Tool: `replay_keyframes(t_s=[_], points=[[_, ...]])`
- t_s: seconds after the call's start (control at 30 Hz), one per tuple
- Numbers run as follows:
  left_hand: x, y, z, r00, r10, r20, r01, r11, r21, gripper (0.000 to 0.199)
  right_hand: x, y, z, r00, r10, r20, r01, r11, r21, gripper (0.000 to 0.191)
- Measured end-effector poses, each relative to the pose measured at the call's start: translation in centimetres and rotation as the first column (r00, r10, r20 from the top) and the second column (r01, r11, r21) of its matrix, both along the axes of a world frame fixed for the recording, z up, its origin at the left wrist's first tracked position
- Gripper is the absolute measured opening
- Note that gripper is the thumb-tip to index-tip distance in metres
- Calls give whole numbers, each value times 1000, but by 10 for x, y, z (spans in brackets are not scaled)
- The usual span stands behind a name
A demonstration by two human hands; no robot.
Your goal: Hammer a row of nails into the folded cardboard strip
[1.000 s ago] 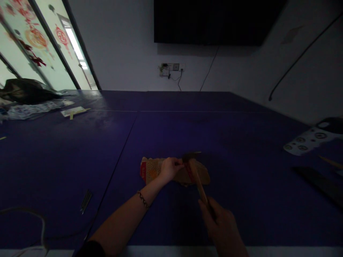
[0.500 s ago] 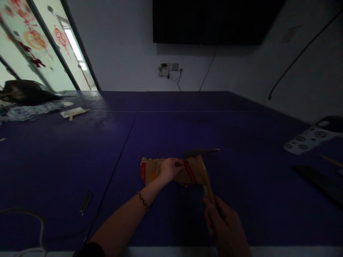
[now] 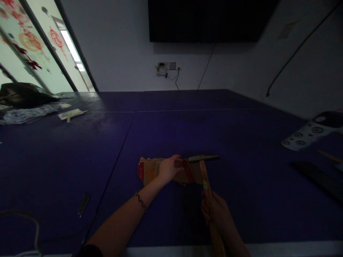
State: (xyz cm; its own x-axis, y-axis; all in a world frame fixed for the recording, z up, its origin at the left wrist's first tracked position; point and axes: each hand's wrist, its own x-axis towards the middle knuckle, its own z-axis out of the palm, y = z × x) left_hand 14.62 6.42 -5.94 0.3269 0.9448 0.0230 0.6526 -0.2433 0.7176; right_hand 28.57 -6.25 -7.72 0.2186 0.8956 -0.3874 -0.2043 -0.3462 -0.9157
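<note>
at the near edge of a purple work surface (image 3: 171, 134), a pale cable (image 3: 36, 232) is looped at lower left; the wooden handle of a hammer (image 3: 204, 175) is gripped by the right hand (image 3: 216, 210), its fingers wrapped closely around the shaft, with the butt projecting behind toward the viewer; a braided bracelet (image 3: 140, 202) is worn on the left wrist; to the left of that forearm, a few thin metal rods (image 3: 84, 204) are laid side by side; farther in, a flattened piece of printed cardboard (image 3: 151, 168) is pressed from above by the left hand (image 3: 169, 169), whose fingers are curled and partly drawn together; whether anything small is pinched between them cannot be told; the long, narrow hammer head is held crosswise at the cardboard's far right edge, contact being unclear; at right, a dark flat object (image 3: 316, 178) is placed, with a pale item patterned with rings (image 3: 301, 136) beyond it; at far left, a white packet (image 3: 70, 114) is seen near patterned sheets (image 3: 33, 112), behind which a dark bag (image 3: 24, 95) is set; on the wall behind, sockets (image 3: 169, 66) are mounted below a black screen (image 3: 214, 21)
</note>
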Motion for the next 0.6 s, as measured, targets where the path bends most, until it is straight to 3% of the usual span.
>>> replay_keyframes(t_s=[0.13,0.27,0.43,0.6], points=[[-2,3,-4,998,11,60,-9,999,-36,55,0,1,0,1000,5,-7,-5,1000,2,45],[-6,12,-11,971,-27,237,62,988,-141,71,-4,1,3,1000,-10,-3,10,1000,7,48],[-16,20,-12,887,-47,460,154,968,-198,72,-8,-2,3,994,-16,106,5,995,105,48],[-27,19,1,766,-64,640,288,924,-253,69,-8,-5,2,995,-2,102,-13,990,141,47]])
